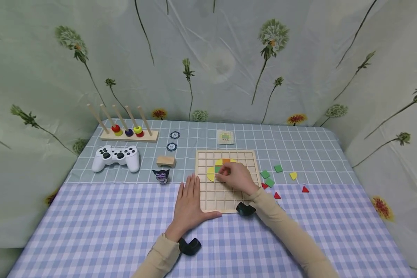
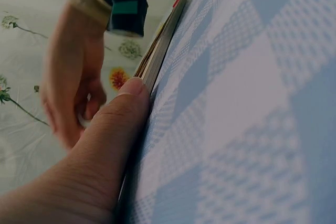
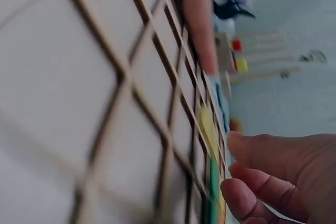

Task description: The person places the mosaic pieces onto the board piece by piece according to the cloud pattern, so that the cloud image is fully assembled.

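Note:
A square wooden grid board (image 1: 210,196) lies on the table. Yellow pieces (image 1: 210,173), a green square (image 1: 217,169) and an orange piece (image 1: 226,161) sit in its upper cells. The left hand (image 1: 188,206) rests along the board's left edge, fingers straight and thumb spread along the near edge; the thumb (image 2: 118,114) presses that edge in the left wrist view. Over the pieces, the right hand (image 1: 237,177) hangs with loosely bent fingers. In the right wrist view its thumb and fingertips (image 3: 239,195) are apart, with no piece showing between them. The hand partly hides the pieces.
Right of the board lie loose green squares (image 1: 278,168), red triangles (image 1: 305,189) and a yellow piece (image 1: 293,176). A pattern card (image 1: 226,137) lies behind it. To the left are a game controller (image 1: 116,158), peg stacker (image 1: 149,136), wooden block (image 1: 166,161), small figurine (image 1: 161,176) and two chips (image 1: 172,146).

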`<control>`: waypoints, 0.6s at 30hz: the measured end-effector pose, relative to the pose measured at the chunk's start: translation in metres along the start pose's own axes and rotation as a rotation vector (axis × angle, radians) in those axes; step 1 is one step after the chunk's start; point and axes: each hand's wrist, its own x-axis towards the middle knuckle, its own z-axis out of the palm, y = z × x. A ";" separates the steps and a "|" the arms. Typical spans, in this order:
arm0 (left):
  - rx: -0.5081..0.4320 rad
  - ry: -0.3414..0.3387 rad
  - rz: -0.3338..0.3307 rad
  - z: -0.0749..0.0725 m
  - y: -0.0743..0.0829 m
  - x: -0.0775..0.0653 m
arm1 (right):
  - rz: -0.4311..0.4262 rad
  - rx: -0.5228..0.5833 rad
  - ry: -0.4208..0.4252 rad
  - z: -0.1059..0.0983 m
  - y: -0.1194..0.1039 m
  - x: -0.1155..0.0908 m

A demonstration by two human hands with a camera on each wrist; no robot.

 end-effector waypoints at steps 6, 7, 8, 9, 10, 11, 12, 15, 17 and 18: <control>-0.015 -0.002 -0.004 -0.001 0.000 0.000 | 0.034 0.004 0.101 -0.034 0.034 -0.012; -0.020 0.002 -0.001 -0.001 0.000 0.000 | 0.050 -0.005 0.118 -0.039 0.041 -0.015; -0.023 0.005 0.000 -0.002 0.000 0.000 | 0.068 -0.020 0.133 -0.045 0.046 -0.017; -0.026 0.004 0.001 -0.002 0.000 0.000 | 0.089 -0.030 0.144 -0.051 0.052 -0.020; -0.029 0.003 0.001 -0.002 0.000 0.000 | 0.112 -0.047 0.150 -0.056 0.057 -0.022; -0.030 0.003 0.002 -0.002 0.000 0.000 | 0.132 -0.062 0.155 -0.061 0.063 -0.025; -0.031 0.002 0.002 -0.001 0.000 0.000 | 0.151 -0.078 0.157 -0.065 0.067 -0.027; -0.028 -0.001 0.004 -0.001 0.000 0.001 | 0.189 -0.117 0.136 -0.077 0.078 -0.035; -0.024 0.001 0.006 -0.002 0.000 0.001 | 0.204 -0.140 0.117 -0.082 0.083 -0.039; -0.024 0.000 0.005 -0.002 0.000 0.001 | 0.213 -0.151 0.109 -0.083 0.084 -0.041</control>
